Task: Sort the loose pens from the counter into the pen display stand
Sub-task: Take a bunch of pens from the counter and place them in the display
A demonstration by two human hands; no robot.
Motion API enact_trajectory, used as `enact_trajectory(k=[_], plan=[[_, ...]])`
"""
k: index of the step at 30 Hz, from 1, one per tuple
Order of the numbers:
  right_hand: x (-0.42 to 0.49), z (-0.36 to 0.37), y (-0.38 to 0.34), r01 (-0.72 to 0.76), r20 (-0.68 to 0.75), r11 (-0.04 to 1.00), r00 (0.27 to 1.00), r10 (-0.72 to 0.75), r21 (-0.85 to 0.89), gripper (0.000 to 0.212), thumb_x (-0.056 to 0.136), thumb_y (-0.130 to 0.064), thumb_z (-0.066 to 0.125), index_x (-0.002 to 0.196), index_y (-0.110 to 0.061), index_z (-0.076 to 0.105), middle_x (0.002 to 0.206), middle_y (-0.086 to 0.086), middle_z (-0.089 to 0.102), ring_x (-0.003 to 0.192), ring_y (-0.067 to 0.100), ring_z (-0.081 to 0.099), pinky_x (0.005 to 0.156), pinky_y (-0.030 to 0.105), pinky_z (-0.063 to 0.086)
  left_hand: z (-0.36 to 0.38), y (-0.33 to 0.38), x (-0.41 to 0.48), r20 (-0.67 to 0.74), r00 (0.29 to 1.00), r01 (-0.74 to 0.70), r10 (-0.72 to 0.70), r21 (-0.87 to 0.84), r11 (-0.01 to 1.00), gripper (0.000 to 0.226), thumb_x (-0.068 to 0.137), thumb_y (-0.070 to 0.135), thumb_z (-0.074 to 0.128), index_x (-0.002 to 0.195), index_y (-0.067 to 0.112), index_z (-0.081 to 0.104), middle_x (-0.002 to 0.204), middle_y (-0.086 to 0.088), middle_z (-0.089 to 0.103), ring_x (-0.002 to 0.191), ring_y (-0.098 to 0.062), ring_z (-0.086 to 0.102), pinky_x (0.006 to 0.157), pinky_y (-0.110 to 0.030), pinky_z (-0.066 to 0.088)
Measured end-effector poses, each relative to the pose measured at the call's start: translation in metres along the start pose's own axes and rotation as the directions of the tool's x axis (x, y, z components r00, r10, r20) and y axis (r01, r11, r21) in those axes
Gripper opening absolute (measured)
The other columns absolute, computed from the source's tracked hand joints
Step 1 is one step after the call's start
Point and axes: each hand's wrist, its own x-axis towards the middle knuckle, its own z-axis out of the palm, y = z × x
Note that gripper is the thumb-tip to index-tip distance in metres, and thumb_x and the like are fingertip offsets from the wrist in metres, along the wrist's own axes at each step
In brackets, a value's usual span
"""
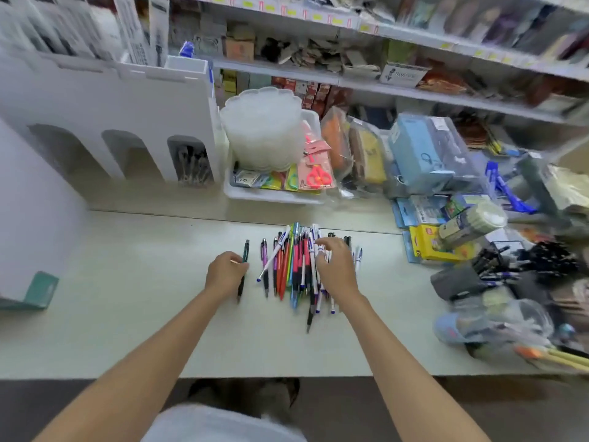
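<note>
A heap of loose pens (294,266) in red, orange, green, blue and white lies on the pale counter (143,298). My right hand (334,266) rests on the heap's right side, fingers spread and curled over white pens. My left hand (227,274) pinches a dark green pen (244,254) that lies apart, left of the heap. A purple pen (264,253) lies between it and the heap. The white pen display stand (105,97) stands at the back left with three arched slots; the right slot (190,164) holds dark pens.
A white tray (274,194) with plastic lids and scissors packs sits behind the heap. Packaged stationery, a yellow box (427,244) and pen cups crowd the right side. A teal-edged white stand (38,291) is at the left. Shelves run along the back.
</note>
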Motion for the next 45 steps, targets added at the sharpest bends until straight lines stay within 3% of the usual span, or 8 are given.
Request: enact_trajectory(k=[7,12,25,30,33,37,42,45], plan=[[0.019,0.0,0.039,-0.028,-0.008,0.994,1.0,0.027,-0.105,0.047,0.094,-0.018,0.05,0.14,-0.013,0.045,0.138,0.003,0.049,0.129,0.021,0.04,0.106,0.022,0.016,0.054,0.043,0.003,-0.025,1.0,0.009,-0.004,0.199,0.98,0.06,0.089,0.062,0.054,0.115,0.007,0.056,0.111,-0.009,0.061,0.095,-0.028,0.061,0.072,-0.033,0.046],[0.021,0.017,0.045,0.002,0.012,0.992,1.0,-0.001,-0.129,0.068,0.089,-0.05,0.034,0.149,-0.017,0.032,0.151,0.003,0.037,0.142,0.022,0.029,0.118,0.043,0.02,0.079,0.064,-0.007,-0.07,0.996,0.065,-0.049,0.247,0.967,0.08,0.072,0.066,0.07,0.122,0.007,0.05,0.118,-0.008,0.056,0.106,-0.029,0.06,0.081,-0.038,0.053],[0.02,0.037,0.059,-0.005,0.032,0.982,0.999,0.012,-0.188,0.079,0.086,-0.058,0.028,0.152,-0.014,0.029,0.159,0.003,0.027,0.149,0.02,0.014,0.122,0.036,0.002,0.091,0.078,0.002,0.041,0.993,0.111,-0.115,0.083,0.99,0.03,0.073,0.039,0.072,0.085,0.015,0.058,0.078,0.001,0.065,0.074,-0.021,0.064,0.059,-0.029,0.045],[0.02,0.031,0.06,-0.005,0.093,0.983,0.995,0.022,-0.181,0.07,0.095,-0.05,0.042,0.153,-0.015,0.026,0.16,0.002,0.024,0.149,0.018,0.011,0.123,0.039,0.003,0.076,0.065,0.009,0.042,0.997,0.073,-0.071,-0.032,0.997,0.019,0.08,0.024,0.072,0.093,0.014,0.062,0.083,-0.002,0.066,0.077,-0.02,0.065,0.066,-0.031,0.051],[0.024,0.023,0.055,-0.03,0.119,0.99,0.992,0.046,-0.138,0.069,0.095,-0.04,0.055,0.152,-0.012,0.026,0.158,0.006,0.026,0.148,0.021,0.014,0.123,0.041,0.009,0.052,0.052,0.013,0.037,0.994,0.11,-0.104,-0.229,0.967,0.015,0.085,0.014,0.07,0.096,0.013,0.058,0.089,-0.008,0.066,0.076,-0.021,0.064,0.073,-0.036,0.055],[0.024,0.009,0.021,0.087,-0.008,0.996,0.996,-0.087,-0.028,0.055,0.092,-0.024,0.062,0.142,-0.012,0.042,0.147,0.005,0.04,0.139,0.019,0.031,0.118,0.041,0.025,0.011,0.048,0.004,0.323,0.944,0.272,-0.068,-0.647,0.713,0.018,0.09,0.001,0.064,0.106,0.004,0.056,0.095,-0.019,0.067,0.081,-0.023,0.072,0.074,-0.042,0.061],[0.042,0.006,-0.077,0.034,0.128,0.909,0.987,-0.096,0.416,0.048,0.093,-0.024,0.065,0.138,-0.021,0.05,0.124,-0.001,0.058,0.107,0.006,0.059,0.093,0.025,0.049,-0.026,0.065,-0.021,0.523,0.84,0.258,0.143,-0.618,0.743,0.025,0.092,0.0,0.061,0.115,0.002,0.051,0.094,-0.015,0.07,0.074,-0.023,0.067,0.071,-0.037,0.057],[0.056,0.015,-0.118,-0.039,0.272,0.915,0.959,-0.078,0.402,0.051,0.093,-0.028,0.065,0.141,-0.018,0.049,0.127,-0.002,0.058,0.11,0.008,0.057,0.097,0.026,0.048,-0.04,0.072,-0.03,0.591,0.78,0.214,0.208,-0.563,0.798,0.03,0.092,-0.002,0.06,0.119,0.007,0.049,0.106,-0.019,0.071,0.071,-0.021,0.065,0.063,-0.034,0.055]])
